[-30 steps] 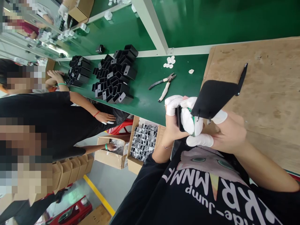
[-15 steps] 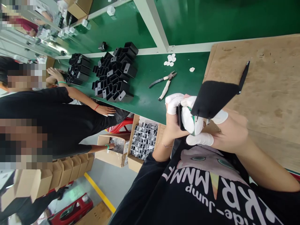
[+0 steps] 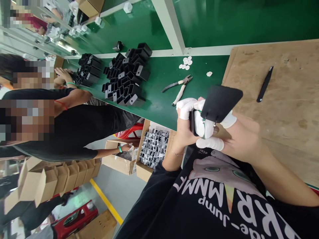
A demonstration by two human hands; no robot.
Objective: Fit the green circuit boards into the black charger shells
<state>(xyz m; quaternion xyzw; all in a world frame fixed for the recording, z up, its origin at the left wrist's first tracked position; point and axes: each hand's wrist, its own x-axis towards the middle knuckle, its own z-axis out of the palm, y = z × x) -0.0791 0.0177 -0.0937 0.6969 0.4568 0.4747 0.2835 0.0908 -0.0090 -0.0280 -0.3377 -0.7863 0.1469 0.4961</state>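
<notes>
White finger cots cover several fingertips on both hands. My left hand (image 3: 183, 127) is closed around a narrow black casing (image 3: 192, 122), whose edge shows between the fingers. From the other side, my right hand (image 3: 240, 137) grips the same assembly, its thumb below and its fingers behind a flat black plate (image 3: 221, 103). Two thin metal pins stick out from the plate's lower edge. A sliver of green circuit board (image 3: 204, 127) shows among the white fingertips. How these parts join is hidden by the fingers.
Cutting pliers (image 3: 183, 83) and small white discs (image 3: 186, 62) lie on the green table (image 3: 159, 113). Black tweezers (image 3: 265, 84) rest on a brown board (image 3: 286, 116). Stacked black housings (image 3: 127, 78) stand left, near a co-worker (image 3: 82, 127). A carton of wrapped parts (image 3: 146, 171) sits below.
The black plate has moved slightly left and tilted, so the tweezers show whole. Both hands keep hold of the assembly. The co-worker has leaned lower, one hand still at a carton.
</notes>
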